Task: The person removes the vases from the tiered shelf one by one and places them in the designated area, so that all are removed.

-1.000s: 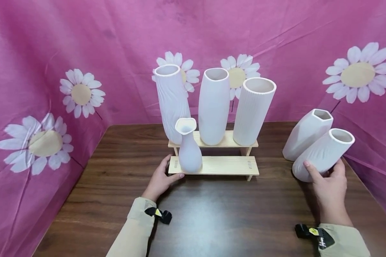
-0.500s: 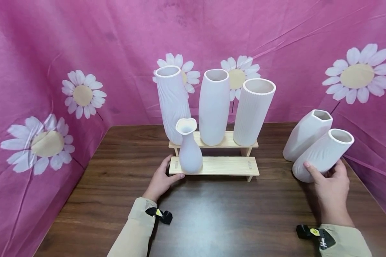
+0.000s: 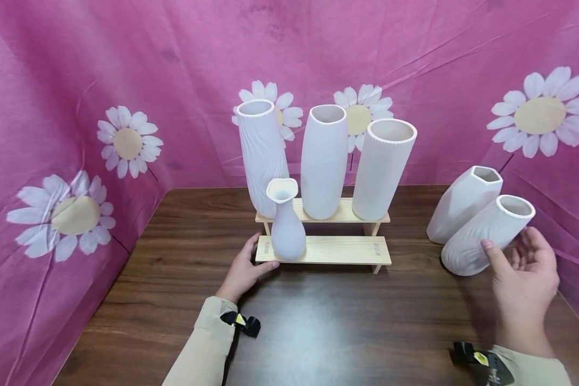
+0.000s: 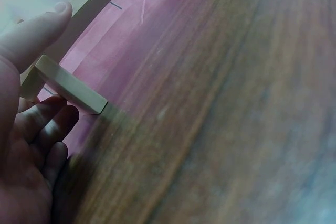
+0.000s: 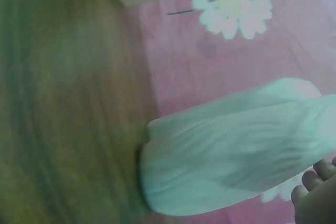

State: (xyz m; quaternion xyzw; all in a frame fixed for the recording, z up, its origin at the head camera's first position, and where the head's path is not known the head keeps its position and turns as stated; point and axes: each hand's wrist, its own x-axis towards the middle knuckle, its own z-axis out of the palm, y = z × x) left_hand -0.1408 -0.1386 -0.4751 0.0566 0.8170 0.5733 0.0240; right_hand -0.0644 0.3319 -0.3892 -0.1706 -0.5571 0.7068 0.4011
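Observation:
In the head view my left hand [image 3: 243, 273] grips the left end of a two-step pale wooden stand [image 3: 340, 249]. The left wrist view shows the thumb along the front board [image 4: 89, 17] and the fingers curled by its leg [image 4: 73, 87]. A small flared-neck white vase [image 3: 288, 230] stands on the lower step. My right hand [image 3: 526, 284] is just right of a wavy-textured white vase [image 3: 487, 236]. Its thumb tip lies at the vase's side, touching or barely apart, and its fingers are loosely bent, holding nothing. Behind that vase stands a faceted white vase [image 3: 463, 203].
On the upper step stand a swirl-textured white vase [image 3: 262, 155], a smooth white vase [image 3: 324, 166] and a ribbed white vase [image 3: 383, 171]. The brown wooden table [image 3: 309, 321] backs onto a pink daisy-printed cloth [image 3: 198, 64].
My right hand has let go of the wavy-textured vase and shifted right, away from it. The left hand stays at the stand. The view has swung slightly left.

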